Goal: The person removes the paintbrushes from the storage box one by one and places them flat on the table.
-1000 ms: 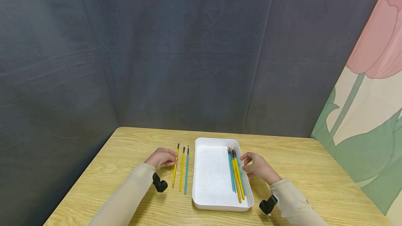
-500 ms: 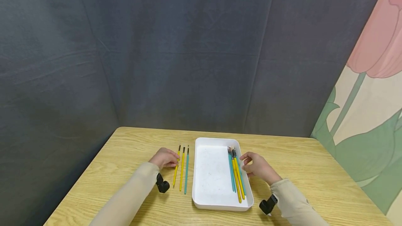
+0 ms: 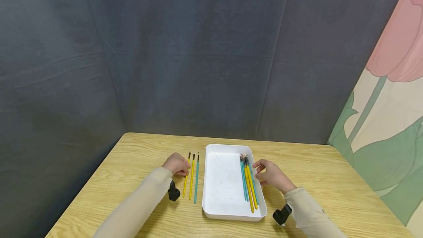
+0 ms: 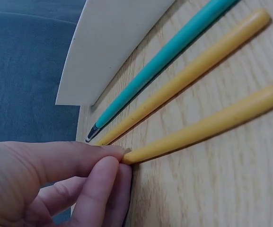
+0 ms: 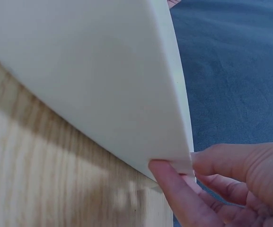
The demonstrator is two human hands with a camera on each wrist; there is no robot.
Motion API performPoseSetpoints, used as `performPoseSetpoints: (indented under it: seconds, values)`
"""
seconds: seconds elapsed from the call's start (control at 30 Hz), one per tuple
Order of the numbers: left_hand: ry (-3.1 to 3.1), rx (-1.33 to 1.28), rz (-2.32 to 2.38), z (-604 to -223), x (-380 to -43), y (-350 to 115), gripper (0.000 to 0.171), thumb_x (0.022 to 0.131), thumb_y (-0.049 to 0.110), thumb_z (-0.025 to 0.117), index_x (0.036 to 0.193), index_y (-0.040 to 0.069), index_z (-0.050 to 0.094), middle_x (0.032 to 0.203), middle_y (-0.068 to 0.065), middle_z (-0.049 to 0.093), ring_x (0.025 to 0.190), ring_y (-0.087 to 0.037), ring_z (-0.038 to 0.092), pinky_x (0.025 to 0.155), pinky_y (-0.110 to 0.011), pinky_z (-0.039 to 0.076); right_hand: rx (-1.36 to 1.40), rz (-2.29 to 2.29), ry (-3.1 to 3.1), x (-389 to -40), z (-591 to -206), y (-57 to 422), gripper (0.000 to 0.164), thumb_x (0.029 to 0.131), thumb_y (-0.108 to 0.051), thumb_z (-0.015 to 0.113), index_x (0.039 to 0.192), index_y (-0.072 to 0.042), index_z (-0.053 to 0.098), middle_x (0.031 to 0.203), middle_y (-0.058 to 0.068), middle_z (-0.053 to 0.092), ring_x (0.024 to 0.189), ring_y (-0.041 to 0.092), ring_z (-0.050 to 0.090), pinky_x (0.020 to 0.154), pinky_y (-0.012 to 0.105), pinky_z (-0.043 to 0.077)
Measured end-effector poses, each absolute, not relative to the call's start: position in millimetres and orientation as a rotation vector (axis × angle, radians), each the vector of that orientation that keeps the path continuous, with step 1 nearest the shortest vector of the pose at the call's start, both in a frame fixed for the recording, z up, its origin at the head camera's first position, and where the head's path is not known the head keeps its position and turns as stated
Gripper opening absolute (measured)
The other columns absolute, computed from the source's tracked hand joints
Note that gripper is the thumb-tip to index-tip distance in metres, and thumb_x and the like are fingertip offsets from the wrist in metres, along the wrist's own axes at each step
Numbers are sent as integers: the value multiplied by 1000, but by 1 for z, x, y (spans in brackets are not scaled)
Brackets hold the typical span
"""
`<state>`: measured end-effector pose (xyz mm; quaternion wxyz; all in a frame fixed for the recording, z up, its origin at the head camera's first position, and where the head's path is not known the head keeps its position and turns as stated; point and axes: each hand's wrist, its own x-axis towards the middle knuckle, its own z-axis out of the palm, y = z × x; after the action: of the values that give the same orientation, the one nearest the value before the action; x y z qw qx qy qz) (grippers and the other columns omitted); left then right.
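On the wooden table, my left hand (image 3: pixel 176 164) pinches a yellow paintbrush (image 3: pixel 185 187) near its middle, between thumb and fingertips. The brush lies at the left end of a row, bristles pointing away from me. Right beside it are another yellow paintbrush (image 3: pixel 192 179) and a teal paintbrush (image 3: pixel 196 183), roughly parallel. In the left wrist view, my fingers hide the bristle end of the pinched brush. My right hand (image 3: pixel 272 176) grips the right rim of a white tray (image 3: pixel 219 183), with fingertips on the outer wall (image 5: pixel 103 85) in the right wrist view.
Inside the tray, several yellow and teal paintbrushes (image 3: pixel 250 186) lie bunched along the right side, bristles away from me. A dark cloth (image 3: pixel 198 65) hangs behind the table (image 3: pixel 145 146). At the right stands a wall painted with a tulip (image 3: pixel 393 43).
My left hand has slid the yellow paintbrush a little to the right, closer to the other two and more in line with them. The right hand and tray stay put.
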<state>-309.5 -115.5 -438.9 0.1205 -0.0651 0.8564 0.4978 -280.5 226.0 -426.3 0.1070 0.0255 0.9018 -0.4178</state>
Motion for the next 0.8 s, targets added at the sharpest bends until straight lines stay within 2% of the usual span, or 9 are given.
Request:
performPoseSetpoints:
  seconds: [0.4, 0.8]
  values:
    - [2506, -221, 1444, -439, -309, -114, 20, 70, -20, 70, 86, -7, 69, 77, -11, 64, 54, -11, 58, 53, -21, 55, 77, -1223, 2659, -280, -426, 225, 29, 86, 2, 67, 113, -1, 58, 97, 13, 52, 85, 23, 54, 67, 33, 59]
    - [2514, -202, 1425, -442, -312, -116, 19, 71, -18, 72, 85, -5, 70, 82, -12, 65, 57, -14, 61, 54, -23, 56, 83, -1244, 2658, -280, -427, 225, 29, 85, 4, 66, 113, -1, 58, 97, 12, 51, 84, 23, 55, 66, 34, 59]
